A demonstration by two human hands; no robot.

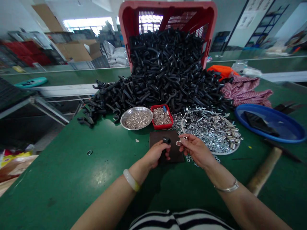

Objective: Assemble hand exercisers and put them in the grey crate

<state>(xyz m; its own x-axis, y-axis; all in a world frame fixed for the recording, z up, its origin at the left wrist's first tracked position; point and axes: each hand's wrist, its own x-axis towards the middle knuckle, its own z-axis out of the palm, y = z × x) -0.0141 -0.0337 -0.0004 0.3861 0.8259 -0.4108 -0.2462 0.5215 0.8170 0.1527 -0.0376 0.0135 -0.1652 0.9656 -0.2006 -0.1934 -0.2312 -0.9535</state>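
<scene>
While hovering over one dark pad [166, 147], the left hand [155, 154] grips one black part [166, 140], the right hand [195, 150] pinches one metal ring [180, 141].

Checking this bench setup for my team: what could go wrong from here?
The right hand holds a small silver metal piece over loose silver washers and could drop it among them, where it may be hard to find. The tipped red plastic crate spills curved black plastic parts that could slide onto the round steel bowl. The wooden-handled hammer lies near the right forearm and could be knocked.
</scene>
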